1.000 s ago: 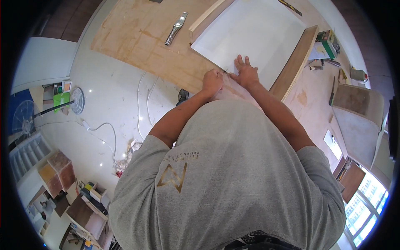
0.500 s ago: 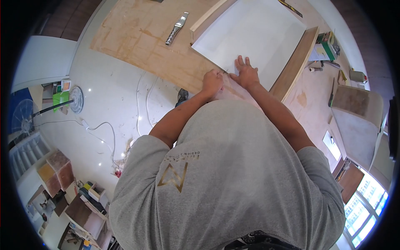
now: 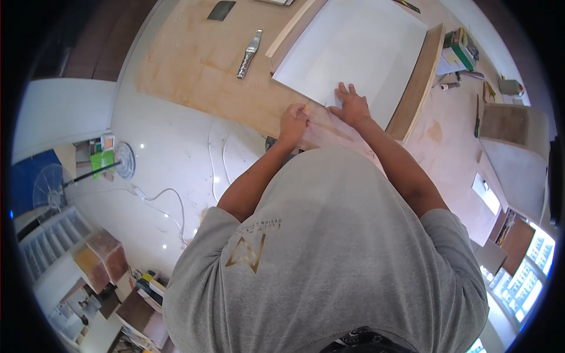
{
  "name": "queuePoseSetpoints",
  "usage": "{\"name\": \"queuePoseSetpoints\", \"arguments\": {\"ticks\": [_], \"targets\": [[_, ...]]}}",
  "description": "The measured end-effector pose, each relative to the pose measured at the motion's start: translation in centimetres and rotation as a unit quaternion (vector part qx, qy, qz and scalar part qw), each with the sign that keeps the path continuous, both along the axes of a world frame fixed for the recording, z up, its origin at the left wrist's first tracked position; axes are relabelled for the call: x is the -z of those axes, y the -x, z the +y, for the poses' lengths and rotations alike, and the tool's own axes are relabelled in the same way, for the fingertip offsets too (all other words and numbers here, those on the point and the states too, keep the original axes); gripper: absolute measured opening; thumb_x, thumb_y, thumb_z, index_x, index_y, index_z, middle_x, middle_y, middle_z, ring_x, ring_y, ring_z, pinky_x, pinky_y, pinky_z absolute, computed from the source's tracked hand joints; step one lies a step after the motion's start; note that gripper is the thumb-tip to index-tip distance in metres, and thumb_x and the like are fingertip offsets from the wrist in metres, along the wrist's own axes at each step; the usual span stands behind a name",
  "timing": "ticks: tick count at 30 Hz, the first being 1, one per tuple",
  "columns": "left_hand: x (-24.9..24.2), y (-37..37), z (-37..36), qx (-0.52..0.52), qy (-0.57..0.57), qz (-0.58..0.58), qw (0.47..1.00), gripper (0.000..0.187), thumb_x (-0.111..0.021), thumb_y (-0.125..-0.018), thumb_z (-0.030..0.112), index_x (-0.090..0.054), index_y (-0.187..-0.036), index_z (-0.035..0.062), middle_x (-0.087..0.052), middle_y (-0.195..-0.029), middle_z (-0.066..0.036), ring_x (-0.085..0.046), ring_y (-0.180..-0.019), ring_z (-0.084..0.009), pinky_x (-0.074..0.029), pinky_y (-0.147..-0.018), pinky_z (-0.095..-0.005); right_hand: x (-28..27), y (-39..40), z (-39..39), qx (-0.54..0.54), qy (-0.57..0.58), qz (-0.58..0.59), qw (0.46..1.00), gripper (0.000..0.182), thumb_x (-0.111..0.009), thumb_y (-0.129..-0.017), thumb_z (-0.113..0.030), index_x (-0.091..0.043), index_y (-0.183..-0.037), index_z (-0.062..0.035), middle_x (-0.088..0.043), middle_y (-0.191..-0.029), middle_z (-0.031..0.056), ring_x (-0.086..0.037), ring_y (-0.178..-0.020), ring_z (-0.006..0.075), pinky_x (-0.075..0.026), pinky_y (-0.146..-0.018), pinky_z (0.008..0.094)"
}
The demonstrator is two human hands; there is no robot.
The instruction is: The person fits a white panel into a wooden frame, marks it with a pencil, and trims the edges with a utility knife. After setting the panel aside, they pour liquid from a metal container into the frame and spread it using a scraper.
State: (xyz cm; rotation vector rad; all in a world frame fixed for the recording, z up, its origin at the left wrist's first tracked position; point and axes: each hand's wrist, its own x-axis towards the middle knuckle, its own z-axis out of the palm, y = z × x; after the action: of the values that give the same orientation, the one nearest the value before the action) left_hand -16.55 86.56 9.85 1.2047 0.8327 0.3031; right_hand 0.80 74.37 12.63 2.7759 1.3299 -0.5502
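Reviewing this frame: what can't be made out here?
- Head view: what the left hand grips, only a yellowish tip shows.
- White panel: far edge cut by the frame's top.
- Workbench near edge under the right hand: hidden by the torso.
- Green box: too small to read.

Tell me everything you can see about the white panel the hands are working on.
The white panel is a large, flat, plain rectangular sheet with a smooth matte face, lying flat on the plywood workbench. Wooden strips border its left and right sides. The right hand rests spread on its near edge; the left hand, closed in a fist around something small, sits at the near corner.
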Motion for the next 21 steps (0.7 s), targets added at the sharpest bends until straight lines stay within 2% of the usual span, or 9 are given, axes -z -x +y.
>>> {"name": "queuePoseSetpoints", "arguments": {"ticks": [2, 5, 8, 9, 12, 15, 17, 18, 21], "targets": [[0.5, 0.2, 1.6, -0.03, -0.001, 0.009, 1.0, 0.015, -0.061, -0.094, 0.008, -0.059, -0.105, -0.0027, -0.062, -0.073, -0.006, -0.056, -0.053, -0.0116, -0.046, -0.046, -0.0282, 3.0, -0.1, -1.4, 0.051, -0.143, 0.046, 0.987, 0.069, -0.07, -0.09, -0.049, -0.055, -0.144, -0.0077, -0.049, -0.155, 0.0121, -0.049, -0.141, 0.0309, -0.047, -0.109, 0.0478], [-0.3, 0.1, 4.6, -0.075, -0.027, 0.03, 0.996, 0.014, -0.066, -0.09, 0.008, -0.059, -0.098, -0.0012, -0.06, -0.071, -0.005, -0.053, -0.051, -0.0106, -0.042, -0.044, -0.0278, -1.3, 2.2, -3.1, 0.218, -0.269, 0.188, 0.919, 0.064, -0.073, -0.09, -0.044, -0.06, -0.138, -0.0039, -0.068, -0.131, 0.0138, -0.067, -0.116, 0.0277, -0.054, -0.095, 0.0367], [-1.0, -0.1, 7.3, -0.082, -0.058, 0.072, 0.992, 0.015, -0.071, -0.087, 0.01, -0.058, -0.087, 0.0015, -0.057, -0.067, -0.003, -0.05, -0.05, -0.0093, -0.039, -0.043, -0.0282, -1.6, 4.1, -6.2, 0.401, -0.307, 0.399, 0.765, 0.06, -0.073, -0.092, -0.043, -0.062, -0.132, -0.0002, -0.073, -0.112, 0.0133, -0.07, -0.099, 0.027, -0.056, -0.083, 0.0412], [-0.9, -0.6, 8.3, -0.076, -0.068, 0.084, 0.991, 0.018, -0.073, -0.087, 0.011, -0.058, -0.082, 0.0026, -0.056, -0.066, -0.003, -0.049, -0.05, -0.0088, -0.038, -0.043, -0.0284, -1.0, 4.7, -7.3, 0.442, -0.326, 0.429, 0.717, 0.058, -0.071, -0.093, -0.043, -0.062, -0.131, 0.0005, -0.072, -0.112, 0.0138, -0.069, -0.099, 0.0273, -0.056, -0.081, 0.0427], [-0.1, -1.9, 10.5, 0.001, 0.024, 0.131, 0.991, 0.026, -0.077, -0.086, 0.016, -0.056, -0.074, 0.0067, -0.052, -0.06, 0.0, -0.047, -0.049, -0.0089, -0.036, -0.043, -0.0302, 1.3, 6.7, -10.2, 0.54, -0.383, 0.491, 0.567, 0.057, -0.068, -0.096, -0.044, -0.06, -0.129, 0.0017, -0.069, -0.114, 0.0163, -0.067, -0.1, 0.03, -0.056, -0.079, 0.0472], [-0.4, -3.5, 11.0, -0.016, 0.029, 0.134, 0.99, 0.028, -0.077, -0.088, 0.018, -0.055, -0.073, 0.0098, -0.05, -0.057, 0.002, -0.044, -0.045, -0.0095, -0.033, -0.04, -0.0326, 2.8, 7.3, -11.2, 0.592, -0.424, 0.524, 0.442, 0.059, -0.067, -0.098, -0.043, -0.053, -0.135, 0.0009, -0.065, -0.122, 0.0201, -0.065, -0.107, 0.0345, -0.055, -0.082, 0.0504], [2.0, -4.6, 11.7, -0.025, -0.01, 0.11, 0.994, 0.029, -0.076, -0.089, 0.018, -0.054, -0.072, 0.0112, -0.048, -0.056, 0.003, -0.042, -0.043, -0.0096, -0.031, -0.038, -0.0331, 2.9, 7.2, -11.1, 0.629, -0.431, 0.536, 0.362, 0.062, -0.066, -0.098, -0.042, -0.048, -0.14, -0.0003, -0.06, -0.128, 0.022, -0.063, -0.112, 0.0361, -0.054, -0.086, 0.0508], [1.7, -5.1, 11.8, -0.03, -0.027, 0.099, 0.994, 0.029, -0.076, -0.089, 0.018, -0.053, -0.072, 0.0119, -0.048, -0.055, 0.003, -0.041, -0.041, -0.0096, -0.03, -0.037, -0.0333, 3.3, 7.1, -11.1, 0.63, -0.439, 0.527, 0.363, 0.064, -0.066, -0.098, -0.043, -0.046, -0.142, 0.0001, -0.058, -0.13, 0.023, -0.061, -0.115, 0.0374, -0.054, -0.089, 0.0516], [-2.2, -4.7, 12.1, 0.006, 0.13, 0.123, 0.984, 0.028, -0.075, -0.09, 0.016, -0.054, -0.074, 0.0105, -0.051, -0.057, 0.003, -0.044, -0.043, -0.009, -0.033, -0.039, -0.0328, 4.0, 7.2, -10.7, 0.632, -0.456, 0.514, 0.357, 0.07, -0.064, -0.099, -0.045, -0.041, -0.145, 0.0024, -0.053, -0.137, 0.0262, -0.057, -0.122, 0.041, -0.051, -0.096, 0.0539]]}}
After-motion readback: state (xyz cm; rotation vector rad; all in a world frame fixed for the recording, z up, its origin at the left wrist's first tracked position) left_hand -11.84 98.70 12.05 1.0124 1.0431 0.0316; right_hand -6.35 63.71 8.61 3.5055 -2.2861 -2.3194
